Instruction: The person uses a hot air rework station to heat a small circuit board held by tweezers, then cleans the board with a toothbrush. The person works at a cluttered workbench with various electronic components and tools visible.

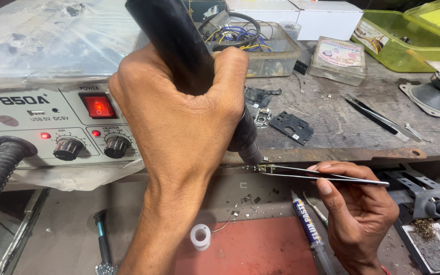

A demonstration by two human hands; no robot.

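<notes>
Left hand (179, 117) clamped around a black hot-air handle (189, 66), nozzle tip pointing down at the near edge of the wooden surface (342, 122). Right hand (357, 209) pinches silver tweezers (322, 175) shut — their tips grip a tiny component (262, 168) just beside the nozzle. Grey rework station (42, 122) at left, red power switch (98, 107) lit, two knobs below it. Flux syringe (309, 237) and white solder spool (200, 237) lie on the lower level near a red mat (250, 249). Black bracket (291, 127) and spare tweezers (380, 119) rest farther back — clear parts box (260, 48) behind.
</notes>
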